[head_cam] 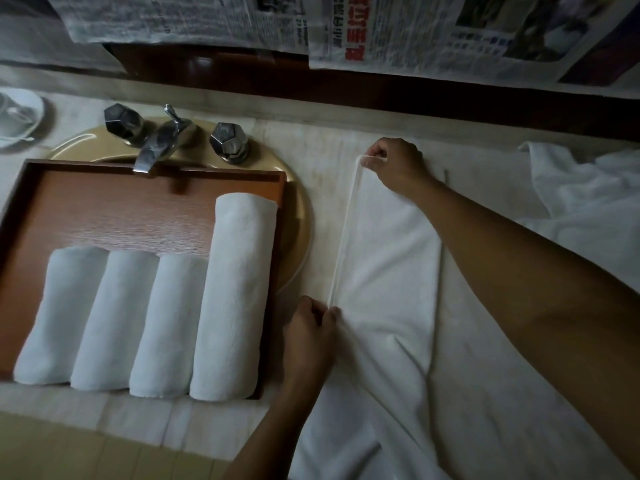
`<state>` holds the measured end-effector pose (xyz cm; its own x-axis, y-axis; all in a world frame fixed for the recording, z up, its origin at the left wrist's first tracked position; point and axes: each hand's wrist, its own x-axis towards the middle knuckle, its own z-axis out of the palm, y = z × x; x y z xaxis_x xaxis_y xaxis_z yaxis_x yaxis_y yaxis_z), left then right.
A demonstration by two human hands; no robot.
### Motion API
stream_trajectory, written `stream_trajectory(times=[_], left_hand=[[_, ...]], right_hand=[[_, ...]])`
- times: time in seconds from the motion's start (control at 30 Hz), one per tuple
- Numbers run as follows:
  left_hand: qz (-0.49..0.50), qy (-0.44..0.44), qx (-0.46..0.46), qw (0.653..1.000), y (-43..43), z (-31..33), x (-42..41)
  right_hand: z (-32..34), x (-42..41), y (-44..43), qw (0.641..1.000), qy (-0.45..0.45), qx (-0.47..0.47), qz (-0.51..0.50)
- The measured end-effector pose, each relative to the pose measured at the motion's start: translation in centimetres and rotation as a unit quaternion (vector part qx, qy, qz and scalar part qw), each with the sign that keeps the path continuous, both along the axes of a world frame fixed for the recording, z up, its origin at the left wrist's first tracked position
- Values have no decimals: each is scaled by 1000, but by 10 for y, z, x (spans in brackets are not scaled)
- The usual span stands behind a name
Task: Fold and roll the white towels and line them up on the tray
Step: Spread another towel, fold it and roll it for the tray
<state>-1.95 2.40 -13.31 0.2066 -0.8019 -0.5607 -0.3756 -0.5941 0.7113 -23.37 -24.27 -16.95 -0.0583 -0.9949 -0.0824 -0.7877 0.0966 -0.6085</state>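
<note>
A white towel (388, 258) lies spread on the counter to the right of the sink. My right hand (398, 166) pinches its far left corner and my left hand (308, 334) pinches its near left corner, so the left hem is stretched straight between them. The towel's near part hangs crumpled over the counter edge. A brown wooden tray (104, 202) rests over the sink, holding several rolled white towels (166, 320) side by side along its front, the rightmost roll (239, 289) longer than the others.
A chrome faucet (159, 140) with two knobs stands behind the tray on the beige sink rim (298, 216). More loose white towels (588, 195) are heaped at the right. A white dish (17, 116) sits far left. Newspaper sheets (433, 29) hang on the wall behind.
</note>
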Motion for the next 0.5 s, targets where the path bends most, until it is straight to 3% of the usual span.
stream_trajectory(times=[0.17,0.3,0.4,0.5], left_hand=[[-25,-14,-5,1000,-5,3,-4],[-30,-14,-2,999,-6,3,-4],[-23,-8,-1,1000,-6,5,-3],[-14,0,5,1000,-7,8,-2]], right_hand=[[-7,2,9,997,16,-72,-9],[-24,9,20,980,121,-160,10],[-21,12,24,974,171,-147,22],[-10,20,57,973,167,-153,46]])
